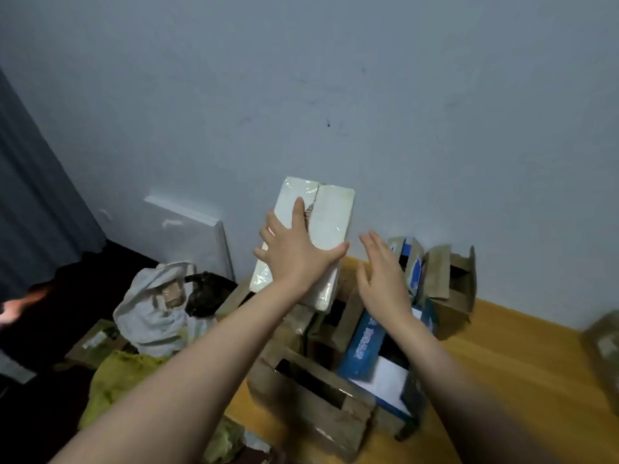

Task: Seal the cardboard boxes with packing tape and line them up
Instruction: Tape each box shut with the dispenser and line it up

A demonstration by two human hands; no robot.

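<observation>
The left hand (294,254) lies flat on the front face of a white box (331,216), fingers straight and spread, thumb stretched out toward the box's right edge; it presses on the box rather than curling round it. The white box stands tilted on end under that palm, glossy with clear tape, a ragged seam running down its middle just past the fingertips, and its lower end rests on the pile of cartons beneath the wrists. The right hand (385,272) hovers just to the right of the box, open, fingers straight and close together, touching nothing. Below both forearms sits a brown cardboard box (301,393) with its top flaps open, and under the right forearm a blue box (366,343), also open, with white showing inside. Beyond the right hand's fingers another brown carton (450,279) stands with its flaps splayed. All of these stand on a wooden desk (509,370) against a pale wall (335,78). To the left of the left forearm there is a crumpled white bag (150,309), with yellow-green cloth (117,380) nearer the elbow
</observation>
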